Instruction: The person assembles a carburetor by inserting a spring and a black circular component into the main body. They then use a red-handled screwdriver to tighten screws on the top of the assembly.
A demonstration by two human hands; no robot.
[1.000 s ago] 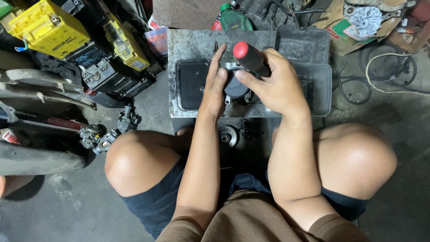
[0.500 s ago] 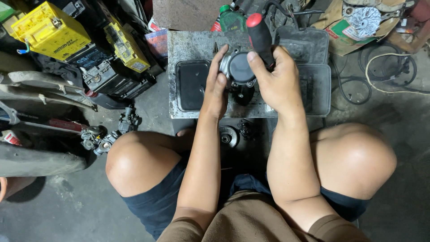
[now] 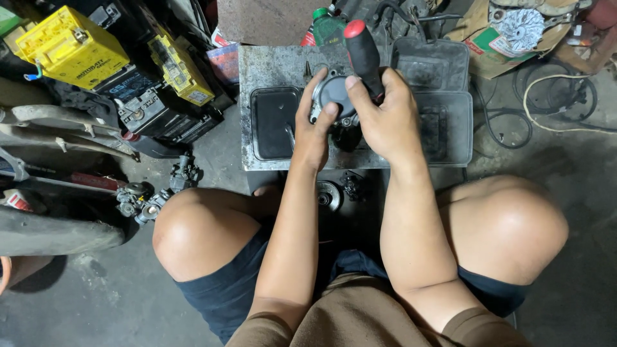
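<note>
My right hand [image 3: 384, 122] grips a screwdriver [image 3: 363, 53] with a black handle and red end cap, its handle pointing away from me. The tip is hidden behind my hands. My left hand [image 3: 315, 125] holds a round grey metal engine part [image 3: 333, 96] from its left side, thumb and fingers on its rim. Both hands work over a grey metal plate [image 3: 270, 64] lying on the floor between my knees.
Two black plastic trays [image 3: 273, 122] [image 3: 447, 125] lie on the plate. Yellow and black batteries [image 3: 71, 54] stack at the left. A carburetor [image 3: 144, 199] rests by my left knee, small round parts [image 3: 331, 195] below the plate, cables [image 3: 553, 103] at the right, a green bottle [image 3: 326, 27] behind.
The screwdriver handle has swung from pointing left-and-down to pointing up and away. The round grey part has turned more face-up between my hands.
</note>
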